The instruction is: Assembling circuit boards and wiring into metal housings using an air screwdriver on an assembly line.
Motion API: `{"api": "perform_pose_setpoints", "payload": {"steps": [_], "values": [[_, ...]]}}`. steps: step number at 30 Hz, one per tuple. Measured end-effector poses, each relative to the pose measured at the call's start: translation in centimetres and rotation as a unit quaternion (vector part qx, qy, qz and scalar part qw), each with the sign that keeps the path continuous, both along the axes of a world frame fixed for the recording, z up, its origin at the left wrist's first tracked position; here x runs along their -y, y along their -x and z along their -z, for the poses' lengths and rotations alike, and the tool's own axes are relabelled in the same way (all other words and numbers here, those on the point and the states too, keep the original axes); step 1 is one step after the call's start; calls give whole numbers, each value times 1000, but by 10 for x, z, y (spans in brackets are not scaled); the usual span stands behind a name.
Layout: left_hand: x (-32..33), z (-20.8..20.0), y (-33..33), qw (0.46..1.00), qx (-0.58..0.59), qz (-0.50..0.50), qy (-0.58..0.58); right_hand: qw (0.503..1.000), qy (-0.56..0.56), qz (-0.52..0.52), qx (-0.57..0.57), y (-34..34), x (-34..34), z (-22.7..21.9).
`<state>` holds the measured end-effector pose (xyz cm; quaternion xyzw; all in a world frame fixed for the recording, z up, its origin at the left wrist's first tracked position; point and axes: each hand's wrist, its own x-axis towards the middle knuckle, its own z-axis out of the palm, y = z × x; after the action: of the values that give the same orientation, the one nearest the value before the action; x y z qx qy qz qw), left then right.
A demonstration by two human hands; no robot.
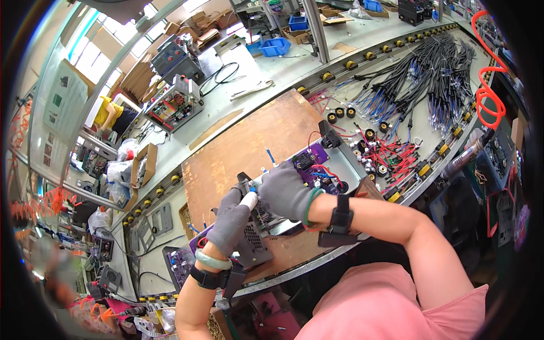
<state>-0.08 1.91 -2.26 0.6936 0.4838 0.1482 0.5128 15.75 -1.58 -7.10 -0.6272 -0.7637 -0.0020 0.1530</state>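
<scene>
Grey-gloved on left hand [229, 224] and right hand [283, 191], cannot tell either grip; could snag thin red wires [328, 171] near right edge of brown wooden board [249, 136] by brushing past

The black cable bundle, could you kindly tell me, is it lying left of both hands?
No, the black cable bundle lies further right than the right hand.

Your left glove [229, 225] and right glove [281, 194] look like matt grey cloth, your shirt [379, 306] softer pink cloth. You have a smooth metal case [356, 168] and a matt, dark vented panel [250, 245] over a scuffed, patchy wooden board [277, 124]; the coiled hose [498, 106] looks like glossy red plastic.
</scene>
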Motion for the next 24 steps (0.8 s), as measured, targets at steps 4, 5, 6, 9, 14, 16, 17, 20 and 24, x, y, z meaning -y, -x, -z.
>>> {"api": "perform_pose_setpoints", "payload": {"steps": [4, 5, 6, 9, 14, 16, 17, 20, 24], "values": [[23, 0, 2, 978, 127, -36, -164, 997, -52, -38, -31, -23, 13, -24], [26, 1, -4, 976, 133, -34, -169, 992, -87, -34, -82, -35, 24, -33], [32, -5, -2, 971, 143, -44, -187, 993, -92, -52, -56, -35, 33, -38], [46, -15, -8, 970, 130, -27, -204, 986, -128, -77, -77, -24, 42, -35], [46, -33, -11, 972, 113, 27, -205, 800, 243, -115, -537, -44, 51, -51], [40, -29, -3, 973, 130, 18, -188, 741, 298, -120, -590, -53, 47, -56], [37, -27, -3, 974, 151, 21, -169, 678, 343, -114, -640, -59, 47, -59], [37, -26, 0, 977, 158, -8, -142, 662, 351, -129, -650, -57, 43, -61], [31, -9, 15, 962, 94, -11, -255, 672, 344, -90, -650, -51, 34, -55]]}}
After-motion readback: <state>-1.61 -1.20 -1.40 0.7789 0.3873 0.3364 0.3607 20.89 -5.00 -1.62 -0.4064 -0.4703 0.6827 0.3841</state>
